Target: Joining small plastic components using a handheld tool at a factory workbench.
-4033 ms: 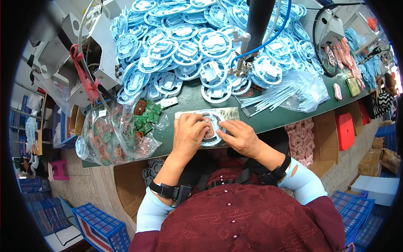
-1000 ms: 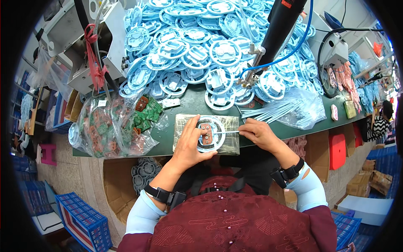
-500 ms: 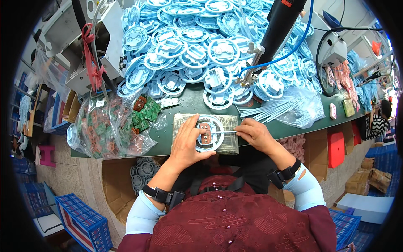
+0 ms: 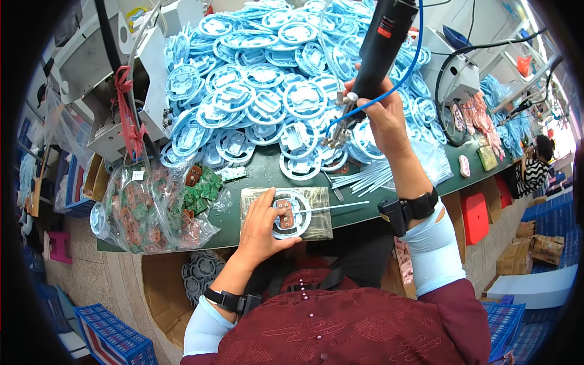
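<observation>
Green worktop (image 4: pixel 252 175) runs from left to right across my view, with a great heap of pale blue rings (image 4: pixel 261 76) piled along its far side. At the near edge I have a film-wrapped block (image 4: pixel 321 226), and on it lies one pale blue ring (image 4: pixel 306 221) with a brown circuit board (image 4: pixel 284 216) in its middle; a thin pale stick (image 4: pixel 340 205) reaches from there out to the right, past the block's edge. My left hand (image 4: pixel 260 230) covers the ring's left side, fingers side by side with tips at the board, thumb spread apart toward the near rim; I cannot tell whether thumb and fingers clamp it. Farther off, my right hand (image 4: pixel 387 117) has its fingers wrapped around a black tool (image 4: pixel 377 52), partly hidden behind it. Left of the block I make out a clear bag (image 4: pixel 146 213) of brown and green boards; to the right, a bundle of pale sticks (image 4: pixel 364 177) lies partly behind the forearm. Beneath the worktop stands a cardboard box (image 4: pixel 159 298). Across the room at right are a red stool (image 4: pixel 474 218) and another person (image 4: pixel 536 167); near left, a blue basket (image 4: pixel 118 337). The tool bears a red label (image 4: pixel 385 28), the bag a white tag (image 4: pixel 138 175), both too small for me to read.
</observation>
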`<action>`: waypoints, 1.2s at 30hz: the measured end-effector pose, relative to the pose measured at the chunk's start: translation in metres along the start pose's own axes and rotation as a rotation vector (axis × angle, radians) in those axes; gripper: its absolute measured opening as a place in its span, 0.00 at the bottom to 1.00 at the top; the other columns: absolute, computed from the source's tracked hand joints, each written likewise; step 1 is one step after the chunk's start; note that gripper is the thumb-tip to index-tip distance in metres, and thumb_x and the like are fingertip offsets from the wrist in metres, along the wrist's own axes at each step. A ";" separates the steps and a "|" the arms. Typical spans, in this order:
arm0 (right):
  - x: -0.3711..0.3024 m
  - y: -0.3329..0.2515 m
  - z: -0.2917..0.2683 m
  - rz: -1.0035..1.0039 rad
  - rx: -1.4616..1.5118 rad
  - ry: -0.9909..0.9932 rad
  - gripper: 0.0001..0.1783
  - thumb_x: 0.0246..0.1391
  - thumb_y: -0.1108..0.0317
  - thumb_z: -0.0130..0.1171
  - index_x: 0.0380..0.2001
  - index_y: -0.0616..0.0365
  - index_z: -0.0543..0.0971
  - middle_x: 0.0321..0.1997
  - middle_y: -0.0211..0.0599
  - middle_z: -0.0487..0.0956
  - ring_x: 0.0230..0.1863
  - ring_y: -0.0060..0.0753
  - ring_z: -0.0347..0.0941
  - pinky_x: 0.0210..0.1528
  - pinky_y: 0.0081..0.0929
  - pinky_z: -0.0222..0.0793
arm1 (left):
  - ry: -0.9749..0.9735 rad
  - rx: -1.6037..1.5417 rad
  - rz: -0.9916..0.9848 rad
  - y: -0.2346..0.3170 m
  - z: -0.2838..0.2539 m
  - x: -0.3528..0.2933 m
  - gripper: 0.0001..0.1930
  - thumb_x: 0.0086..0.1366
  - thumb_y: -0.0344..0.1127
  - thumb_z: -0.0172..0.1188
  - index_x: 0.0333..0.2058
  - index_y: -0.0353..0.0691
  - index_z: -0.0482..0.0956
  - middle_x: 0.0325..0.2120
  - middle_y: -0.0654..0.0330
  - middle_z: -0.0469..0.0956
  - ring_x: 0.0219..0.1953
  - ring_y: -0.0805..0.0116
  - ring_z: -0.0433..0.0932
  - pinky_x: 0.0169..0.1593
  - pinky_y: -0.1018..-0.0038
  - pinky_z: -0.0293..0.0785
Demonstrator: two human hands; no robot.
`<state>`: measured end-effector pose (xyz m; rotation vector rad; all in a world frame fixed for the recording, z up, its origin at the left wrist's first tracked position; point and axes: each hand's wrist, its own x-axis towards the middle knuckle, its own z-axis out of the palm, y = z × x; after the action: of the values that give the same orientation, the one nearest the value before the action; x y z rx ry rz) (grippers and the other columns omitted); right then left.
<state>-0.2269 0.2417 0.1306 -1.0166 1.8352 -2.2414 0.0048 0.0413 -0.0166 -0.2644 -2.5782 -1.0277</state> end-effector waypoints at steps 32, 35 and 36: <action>-0.037 -0.038 0.105 -0.094 0.036 -0.005 0.26 0.51 0.79 0.58 0.55 0.67 0.67 0.28 0.36 0.71 0.26 0.33 0.76 0.33 0.32 0.74 | 0.029 0.001 0.013 -0.002 0.001 0.002 0.33 0.34 0.43 0.81 0.41 0.39 0.77 0.59 0.39 0.68 0.64 0.40 0.64 0.65 0.51 0.60; -0.047 -0.035 0.110 -0.106 0.030 0.064 0.21 0.48 0.79 0.61 0.48 0.66 0.70 0.29 0.33 0.74 0.26 0.24 0.74 0.33 0.23 0.73 | 0.029 0.002 0.020 -0.001 0.002 0.002 0.39 0.34 0.42 0.81 0.48 0.36 0.77 0.60 0.39 0.67 0.64 0.39 0.64 0.65 0.51 0.59; -0.049 -0.035 0.111 -0.149 -0.044 0.050 0.22 0.49 0.80 0.57 0.50 0.65 0.68 0.28 0.36 0.72 0.24 0.28 0.74 0.31 0.27 0.74 | 0.030 0.009 0.029 0.000 0.002 0.002 0.41 0.34 0.43 0.81 0.50 0.35 0.76 0.61 0.39 0.66 0.63 0.39 0.64 0.65 0.51 0.59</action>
<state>-0.1186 0.1792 0.1480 -1.1512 1.8957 -2.3391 0.0020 0.0429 -0.0175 -0.2815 -2.5443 -1.0026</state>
